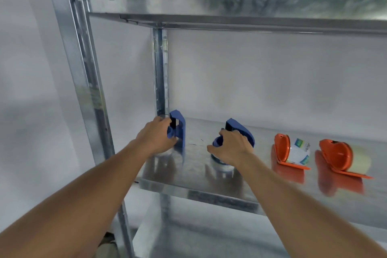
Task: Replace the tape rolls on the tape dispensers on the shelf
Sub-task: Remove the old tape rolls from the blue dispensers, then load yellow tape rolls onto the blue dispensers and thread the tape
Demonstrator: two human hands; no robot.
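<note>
Two blue tape dispensers stand on the metal shelf (209, 191). My left hand (156, 137) grips the left blue dispenser (180, 130), which is upright near the back post. My right hand (231, 148) is closed over the right blue dispenser (240, 130) and covers its roll; a tape roll edge (219, 163) shows under the palm. Further right lie two orange dispensers: one (282, 150) holds a white printed roll (299, 151), the other (337, 156) holds a pale cream roll (360, 160).
A second metal shelf (230, 0) hangs above at head height. A front upright post (83, 81) stands to the left and a rear post (160, 69) rises behind the left dispenser. A lower shelf level (188, 236) shows beneath. White walls surround the rack.
</note>
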